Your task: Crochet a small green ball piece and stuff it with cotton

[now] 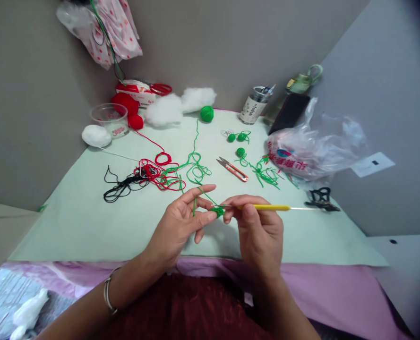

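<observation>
Green crochet piece (218, 212), in the head view, is held up over the table (323, 241), on the wearer's side of the orange-handled snips (233, 169) and slightly left of their middle. The left hand (176, 226) pinches it between thumb and fingertips, with the index finger raised and a green strand (207, 194) running from that finger to the work; the remaining fingers are loosely spread. The right hand (261, 231) is closed around the yellow-handled hook (271, 208), its metal tip lying at the piece. Whether the tip has caught a loop is too small to tell, as is whether the right fingertips touch the piece.

To work well, the pinch should probably sit close to the stitch, with the strand lightly taut over the raised finger and small turns of the hook coming from the wrist. The strand could snag in the green loops (197, 167) left of the snips, which lie against the red tangle (156, 174), so slack is best drawn gently.

The table's front edge lies on the wearer's side of the snips, beneath the forearms, with pink cloth (330, 293) below it. The hook's long rear end points toward the black clip (321, 198), to the right of the snips and nearer the wearer; contact there cannot be judged, so wide swings that way seem unwise. Directly between the snips and the hands, bare tabletop shows, giving modest room forward.
</observation>
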`<action>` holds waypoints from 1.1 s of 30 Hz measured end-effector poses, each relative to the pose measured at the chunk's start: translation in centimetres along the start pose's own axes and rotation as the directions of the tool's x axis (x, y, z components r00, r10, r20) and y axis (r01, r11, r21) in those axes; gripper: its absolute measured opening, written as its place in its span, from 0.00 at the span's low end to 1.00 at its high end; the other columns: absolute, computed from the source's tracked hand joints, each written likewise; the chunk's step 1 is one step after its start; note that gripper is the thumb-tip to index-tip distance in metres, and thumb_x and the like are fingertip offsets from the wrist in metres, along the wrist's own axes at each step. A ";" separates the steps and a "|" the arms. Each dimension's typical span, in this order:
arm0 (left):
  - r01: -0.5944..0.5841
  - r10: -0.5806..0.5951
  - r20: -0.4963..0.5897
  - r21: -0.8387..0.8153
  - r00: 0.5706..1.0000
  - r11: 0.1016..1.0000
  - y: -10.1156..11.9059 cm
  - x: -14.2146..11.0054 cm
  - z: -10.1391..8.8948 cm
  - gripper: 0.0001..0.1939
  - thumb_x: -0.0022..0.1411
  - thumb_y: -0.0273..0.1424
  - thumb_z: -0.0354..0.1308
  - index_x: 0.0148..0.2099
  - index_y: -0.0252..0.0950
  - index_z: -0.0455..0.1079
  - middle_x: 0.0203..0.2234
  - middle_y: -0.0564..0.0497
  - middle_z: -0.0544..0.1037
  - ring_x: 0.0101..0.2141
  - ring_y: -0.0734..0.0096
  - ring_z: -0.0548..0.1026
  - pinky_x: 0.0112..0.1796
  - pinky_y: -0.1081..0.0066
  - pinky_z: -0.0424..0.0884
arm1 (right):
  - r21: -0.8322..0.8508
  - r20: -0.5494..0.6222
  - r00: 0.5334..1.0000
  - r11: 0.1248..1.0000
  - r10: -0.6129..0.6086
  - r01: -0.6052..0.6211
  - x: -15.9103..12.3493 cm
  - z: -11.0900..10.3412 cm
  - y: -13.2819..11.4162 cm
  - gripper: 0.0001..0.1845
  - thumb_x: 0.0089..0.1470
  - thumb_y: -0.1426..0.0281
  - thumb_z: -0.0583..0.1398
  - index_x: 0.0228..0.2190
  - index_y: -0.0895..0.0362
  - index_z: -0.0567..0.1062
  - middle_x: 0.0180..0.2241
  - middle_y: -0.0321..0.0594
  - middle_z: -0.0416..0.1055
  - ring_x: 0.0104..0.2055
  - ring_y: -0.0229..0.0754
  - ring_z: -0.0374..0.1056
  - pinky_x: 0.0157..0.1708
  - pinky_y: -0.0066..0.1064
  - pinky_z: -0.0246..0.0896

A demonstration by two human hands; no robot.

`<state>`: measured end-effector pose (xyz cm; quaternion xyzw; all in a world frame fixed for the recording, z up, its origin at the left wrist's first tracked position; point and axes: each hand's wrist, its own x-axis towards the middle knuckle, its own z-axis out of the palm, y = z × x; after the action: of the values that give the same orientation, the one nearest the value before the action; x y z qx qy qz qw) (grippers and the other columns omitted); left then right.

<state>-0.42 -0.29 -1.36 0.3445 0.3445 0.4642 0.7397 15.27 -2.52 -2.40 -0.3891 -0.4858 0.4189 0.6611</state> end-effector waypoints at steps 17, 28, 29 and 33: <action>-0.034 0.041 -0.053 0.115 0.998 0.993 0.5 -0.5 0.2 0.33 0.53 0.26 0.76 0.61 0.40 0.76 0.31 0.58 0.74 0.19 0.84 0.60 0.20 0.80 0.65 | -0.628 0.364 0.806 0.516 -0.466 0.582 -1.4 -0.5 0.1 0.16 0.66 0.78 0.61 0.51 0.52 0.80 0.42 0.44 0.80 0.44 0.44 0.78 0.40 0.35 0.77; 0.024 -0.024 0.005 -0.050 1.000 0.998 0.6 -0.1 0.2 0.25 0.54 0.28 0.76 0.55 0.37 0.81 0.32 0.55 0.75 0.20 0.85 0.60 0.17 0.82 0.61 | -0.315 0.089 0.957 0.904 -0.275 0.289 0.1 0.6 -0.6 0.10 0.69 0.71 0.60 0.40 0.51 0.83 0.36 0.41 0.82 0.38 0.44 0.78 0.36 0.38 0.76; 0.008 -0.008 0.003 -0.022 1.000 1.000 0.4 -0.2 0.3 0.26 0.54 0.28 0.76 0.55 0.38 0.81 0.33 0.54 0.75 0.21 0.84 0.63 0.18 0.81 0.64 | -0.349 0.109 0.948 0.881 -0.299 0.318 -0.1 0.6 -0.5 0.10 0.69 0.73 0.60 0.42 0.51 0.83 0.38 0.41 0.82 0.40 0.45 0.79 0.38 0.39 0.77; -0.011 0.010 -0.016 -0.058 1.000 0.998 -0.2 -0.3 0.3 0.27 0.54 0.29 0.77 0.56 0.38 0.81 0.30 0.55 0.75 0.22 0.82 0.65 0.21 0.81 0.66 | -0.554 0.220 0.875 0.683 -0.432 0.477 -1.1 0.4 0.4 0.18 0.66 0.78 0.62 0.51 0.48 0.82 0.43 0.42 0.83 0.43 0.45 0.80 0.40 0.37 0.79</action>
<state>-0.16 -0.64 -1.27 0.3212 0.3348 0.4806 0.7442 14.60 -3.35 -3.02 -0.4273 -0.6960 0.0827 0.5712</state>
